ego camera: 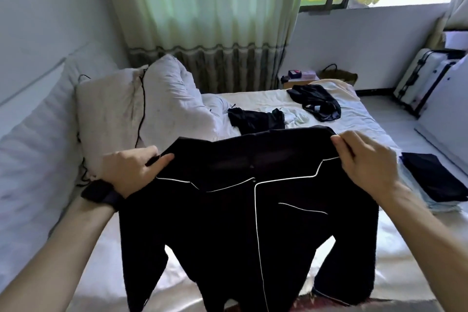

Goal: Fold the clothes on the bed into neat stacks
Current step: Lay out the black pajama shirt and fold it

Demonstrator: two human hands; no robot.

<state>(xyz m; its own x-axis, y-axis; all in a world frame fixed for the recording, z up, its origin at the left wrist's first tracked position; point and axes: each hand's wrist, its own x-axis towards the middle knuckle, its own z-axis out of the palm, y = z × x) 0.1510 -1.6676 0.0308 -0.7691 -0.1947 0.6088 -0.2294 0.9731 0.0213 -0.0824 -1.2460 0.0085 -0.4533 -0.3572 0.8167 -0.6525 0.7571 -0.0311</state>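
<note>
A black pyjama shirt point(243, 223) with thin white piping hangs in front of me above the bed point(359, 119), its sleeves dangling. My left hand point(131, 170) pinches its left shoulder and my right hand point(364, 159) grips its right shoulder. Farther up the white sheet lie a crumpled black garment point(253, 119), a small white one point(293, 115) and another black garment point(316, 104). A folded stack point(435, 180) with a dark piece on top sits at the bed's right edge.
White pillows point(141, 114) and a padded headboard point(30, 99) line the left side, with a black cable over the pillows. A nightstand point(301, 78) with small items stands beyond the bed. A white suitcase point(425, 78) stands by the right wall, under the window.
</note>
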